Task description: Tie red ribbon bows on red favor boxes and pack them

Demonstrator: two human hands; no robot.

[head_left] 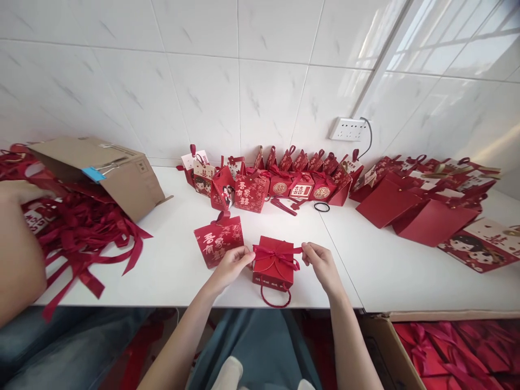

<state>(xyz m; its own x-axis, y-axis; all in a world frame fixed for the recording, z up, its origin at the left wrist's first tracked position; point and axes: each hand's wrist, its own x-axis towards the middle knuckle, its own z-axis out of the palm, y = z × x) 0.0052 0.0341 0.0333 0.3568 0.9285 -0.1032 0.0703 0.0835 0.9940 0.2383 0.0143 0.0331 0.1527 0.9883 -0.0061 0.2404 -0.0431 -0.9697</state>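
Observation:
A red gift box (270, 277) with a rope handle stands near the table's front edge, between my hands. Across its top lies a dark red ribbon (278, 254) tied in a bow. My left hand (234, 264) pinches the ribbon's left part at the box's upper left corner. On the other side, my right hand (320, 264) is closed on a ribbon end stretched out to the right. Just behind my left hand leans a red box with white characters (219, 238) and a ribbon loop on top.
Several red gift boxes (249, 192) line the wall, with larger red bags (430, 211) at right. A cardboard box (130, 181) and loose ribbons (89, 238) lie at left beside another person's arm (20, 249). A carton (384, 346) of red boxes stands lower right.

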